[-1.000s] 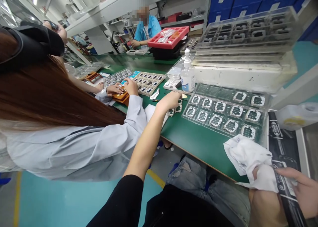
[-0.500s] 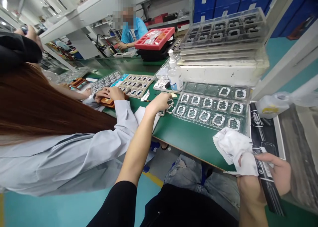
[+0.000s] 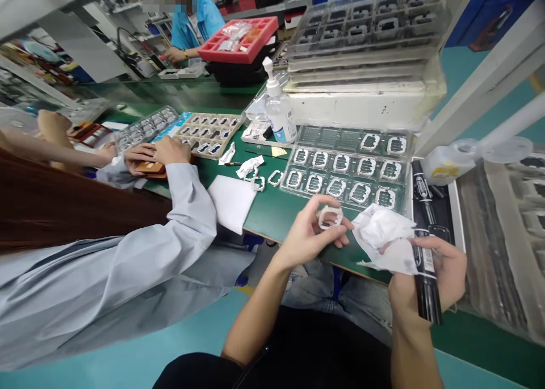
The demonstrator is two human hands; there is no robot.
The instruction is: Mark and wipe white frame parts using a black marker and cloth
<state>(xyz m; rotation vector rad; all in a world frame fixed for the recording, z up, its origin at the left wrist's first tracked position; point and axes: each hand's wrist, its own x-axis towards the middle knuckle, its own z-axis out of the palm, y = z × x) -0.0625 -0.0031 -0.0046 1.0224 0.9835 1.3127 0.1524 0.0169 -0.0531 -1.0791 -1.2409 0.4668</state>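
Note:
Between the thumb and fingers of my left hand (image 3: 313,235) is a small white frame (image 3: 324,217), roughly square with a hole in the middle, held over the table's front edge. My right hand (image 3: 445,264) grips a black marker pen (image 3: 427,281), and a crumpled white cloth (image 3: 385,233) is bunched in the same hand. Just beyond my hands lies a clear tray (image 3: 289,191) with similar white frames in most of its pockets. A few loose frames (image 3: 276,178) rest on the green table left of that tray.
A pump bottle (image 3: 280,116) stands behind the tray. Stacked clear trays (image 3: 366,42) rise at the back. At the right are another marker (image 3: 421,187) and a plastic bottle (image 3: 447,164). A co-worker's grey sleeve (image 3: 162,235) is close on my left.
My left hand has come back from the loose frames toward my right hand, bringing one white frame along. The right hand still holds the marker and cloth. The view has shifted.

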